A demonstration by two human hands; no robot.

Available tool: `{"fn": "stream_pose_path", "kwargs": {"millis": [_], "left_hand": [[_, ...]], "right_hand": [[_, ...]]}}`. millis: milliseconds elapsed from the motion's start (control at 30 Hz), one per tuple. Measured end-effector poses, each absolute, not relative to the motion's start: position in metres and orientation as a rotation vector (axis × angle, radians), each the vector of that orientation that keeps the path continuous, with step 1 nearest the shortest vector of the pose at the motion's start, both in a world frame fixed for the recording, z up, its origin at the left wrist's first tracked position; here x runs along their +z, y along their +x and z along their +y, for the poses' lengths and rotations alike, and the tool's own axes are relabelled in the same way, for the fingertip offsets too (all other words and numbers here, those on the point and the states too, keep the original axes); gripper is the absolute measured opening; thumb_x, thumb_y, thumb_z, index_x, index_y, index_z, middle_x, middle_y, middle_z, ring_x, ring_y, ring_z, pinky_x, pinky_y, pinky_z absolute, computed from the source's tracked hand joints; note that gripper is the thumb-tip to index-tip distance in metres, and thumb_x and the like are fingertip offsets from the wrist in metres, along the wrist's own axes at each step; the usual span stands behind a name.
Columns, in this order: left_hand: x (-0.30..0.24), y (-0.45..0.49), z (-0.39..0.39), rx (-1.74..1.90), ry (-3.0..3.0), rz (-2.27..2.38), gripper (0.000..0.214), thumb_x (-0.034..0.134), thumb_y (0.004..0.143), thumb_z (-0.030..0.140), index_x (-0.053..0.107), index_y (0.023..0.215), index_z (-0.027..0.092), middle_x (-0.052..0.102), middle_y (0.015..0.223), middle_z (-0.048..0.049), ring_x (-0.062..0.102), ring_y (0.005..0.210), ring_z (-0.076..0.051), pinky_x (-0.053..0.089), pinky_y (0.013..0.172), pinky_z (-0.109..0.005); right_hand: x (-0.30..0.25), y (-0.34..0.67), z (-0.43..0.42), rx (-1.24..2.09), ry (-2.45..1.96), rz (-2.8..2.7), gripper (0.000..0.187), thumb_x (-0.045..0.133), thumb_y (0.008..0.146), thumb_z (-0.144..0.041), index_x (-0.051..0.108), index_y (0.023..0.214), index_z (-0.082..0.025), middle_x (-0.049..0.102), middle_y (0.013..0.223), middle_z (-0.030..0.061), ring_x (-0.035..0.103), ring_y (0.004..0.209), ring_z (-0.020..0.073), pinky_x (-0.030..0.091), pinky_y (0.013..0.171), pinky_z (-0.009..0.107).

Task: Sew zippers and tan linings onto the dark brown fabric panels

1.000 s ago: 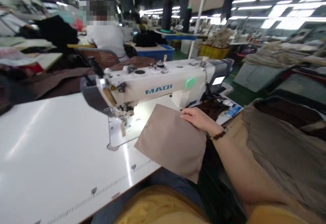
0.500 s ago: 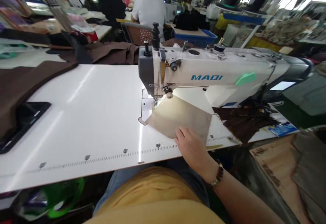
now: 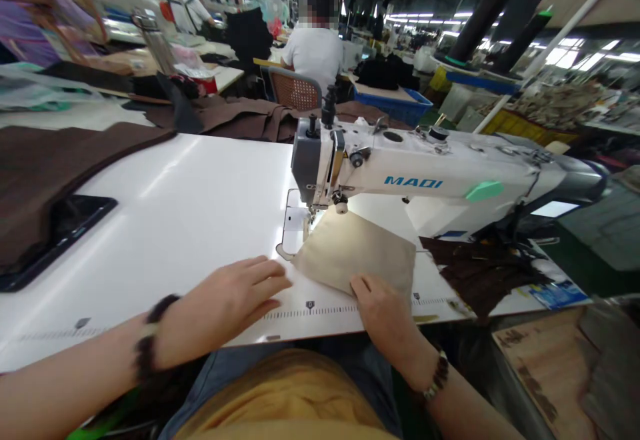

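On the white bench, the left hand has just come into view, open and flat, gripping nothing, just beside the beige fabric panel, whose far corner sits at the presser foot. The open right hand rests on the panel's near edge.

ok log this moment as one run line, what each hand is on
left hand: flat on white sewing table, beside cloth | right hand: fingers on beige cloth panel | panel corner: near presser foot of MAQI sewing machine
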State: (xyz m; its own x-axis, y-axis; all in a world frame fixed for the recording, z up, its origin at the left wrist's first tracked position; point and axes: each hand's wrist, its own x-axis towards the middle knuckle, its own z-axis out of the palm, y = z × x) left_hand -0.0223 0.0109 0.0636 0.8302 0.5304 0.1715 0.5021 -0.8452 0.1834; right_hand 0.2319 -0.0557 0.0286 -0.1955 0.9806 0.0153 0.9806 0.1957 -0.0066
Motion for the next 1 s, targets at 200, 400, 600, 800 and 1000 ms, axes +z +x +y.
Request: {"fn": "stream_pose_path", "kwargs": {"millis": [200, 400, 600, 800, 1000], "left_hand": [[0.036, 0.046, 0.067, 0.246, 2.685, 0.771, 0.008, 0.06, 0.083, 0.019, 0.065, 0.077, 0.017, 0.06, 0.095, -0.0037, 0.056, 0.086, -0.018, 0.045, 0.079, -0.031], [0.031, 0.03, 0.081, 0.268, 2.525, 0.895, 0.009, 0.061, 0.08, 0.016, 0.066, 0.072, 0.016, 0.057, 0.091, -0.0014, 0.056, 0.076, -0.011, 0.045, 0.07, -0.02], [0.024, 0.031, 0.078, 0.295, 2.489, 1.114, 0.02, 0.059, 0.081, 0.021, 0.059, 0.063, 0.013, 0.054, 0.083, -0.0023, 0.052, 0.065, -0.011, 0.043, 0.062, -0.023], [0.018, 0.038, 0.074, 0.302, 2.564, 1.216, 0.023, 0.055, 0.085, 0.024, 0.058, 0.065, 0.013, 0.054, 0.083, -0.0041, 0.054, 0.073, -0.015, 0.044, 0.065, -0.026], [0.02, 0.041, 0.076, 0.284, 2.673, 1.184, 0.019, 0.056, 0.084, 0.022, 0.058, 0.068, 0.013, 0.055, 0.082, -0.0047, 0.054, 0.076, -0.017, 0.044, 0.071, -0.029]], "right_hand": [[0.035, 0.235, -0.053, 0.282, -2.001, -2.165, 0.021, 0.043, 0.09, -0.016, 0.064, 0.09, -0.017, 0.06, 0.097, 0.0067, 0.056, 0.09, 0.0186, 0.042, 0.08, 0.029], [0.048, 0.241, -0.033, 0.383, -2.237, -2.134, 0.026, 0.043, 0.091, -0.024, 0.061, 0.073, -0.017, 0.061, 0.075, 0.004, 0.058, 0.075, 0.0178, 0.037, 0.064, 0.026], [0.05, 0.242, -0.012, 0.312, -2.351, -2.331, 0.025, 0.045, 0.089, -0.031, 0.062, 0.075, -0.018, 0.066, 0.075, 0.0071, 0.061, 0.074, 0.0228, 0.033, 0.056, 0.027], [0.048, 0.246, -0.006, 0.321, -2.348, -2.412, 0.027, 0.043, 0.09, -0.03, 0.063, 0.076, -0.018, 0.066, 0.075, 0.0089, 0.062, 0.075, 0.025, 0.035, 0.057, 0.028], [0.05, 0.247, -0.005, 0.381, -2.332, -2.39, 0.029, 0.043, 0.091, -0.028, 0.061, 0.072, -0.017, 0.066, 0.076, 0.008, 0.063, 0.076, 0.0236, 0.036, 0.058, 0.028]]}}
